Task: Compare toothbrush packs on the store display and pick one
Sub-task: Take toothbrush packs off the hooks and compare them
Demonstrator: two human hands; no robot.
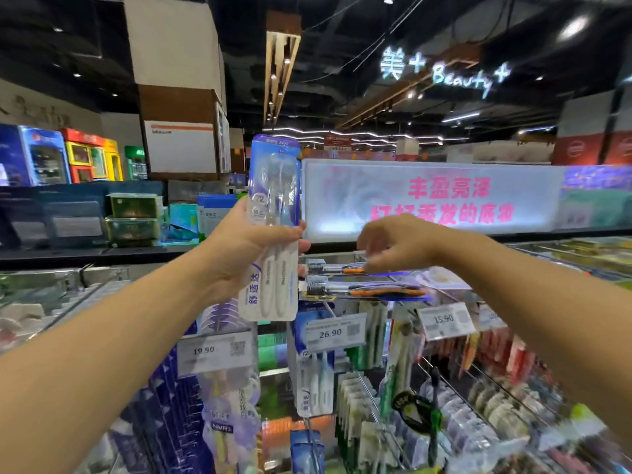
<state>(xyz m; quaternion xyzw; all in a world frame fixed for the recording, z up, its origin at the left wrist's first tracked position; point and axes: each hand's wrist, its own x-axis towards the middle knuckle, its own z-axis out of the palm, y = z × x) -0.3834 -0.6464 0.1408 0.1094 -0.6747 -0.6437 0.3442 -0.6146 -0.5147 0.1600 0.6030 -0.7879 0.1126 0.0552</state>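
Note:
My left hand (239, 248) grips a tall blue-and-white toothbrush pack (273, 186) around its middle and holds it upright above the display. Two white-handled brushes show through its clear blister. My right hand (396, 242) hovers, blurred, fingers curled downward, just over a flat pack of orange-handled toothbrushes (362, 289) lying on top of the rack. I cannot tell whether the fingers touch that pack. More packs hang on pegs below, among them a similar white twin pack (316, 384).
Price tags read 19.90 (213, 352), 26.90 (335, 331) and 15.90 (444, 319) on the peg fronts. Dense hanging goods fill the rack (444, 405) below. A lit sign with pink characters (444, 196) stands behind the display. Shelves with boxes (133, 217) lie at left.

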